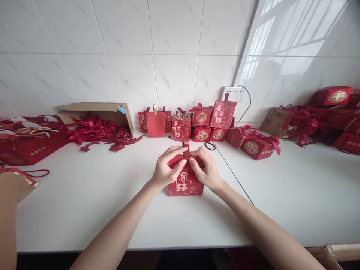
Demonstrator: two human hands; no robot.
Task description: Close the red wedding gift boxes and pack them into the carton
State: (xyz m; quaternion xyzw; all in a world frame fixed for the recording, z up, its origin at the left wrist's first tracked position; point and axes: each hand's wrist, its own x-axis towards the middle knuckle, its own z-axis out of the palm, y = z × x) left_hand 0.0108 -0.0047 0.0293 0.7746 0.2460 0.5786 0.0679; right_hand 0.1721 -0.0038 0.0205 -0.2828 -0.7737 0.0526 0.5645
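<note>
Two bare hands meet at the top of a red gift box (189,185) standing upright on a white tabletop (135,225), directly in front of the wearer. The left hand (169,167) pinches near the base of the box's upright strap (186,149), its thumb at the front and its fingers raised beside the strap. The right hand (206,168) mirrors it from the other side, fingers bent and thumb tip close to the left thumb; the exact contact under the fingertips is too small to tell. The paired grip appears to steady the narrow top from both sides, while the tabletop seems to bear the box's weight, its printed front facing the wearer.

Behind, against the tiled wall (126,78), stands a plain red bag (156,124) beside printed boxes, some stacked, an arrangement that likely saves working room. An open carton (95,106) lies tipped toward the front, dark red ribbons (94,127) spilling from its mouth, probably for easy reach. A black ring (210,146) lies near the stack, below a wall-side power strip (233,93).
</note>
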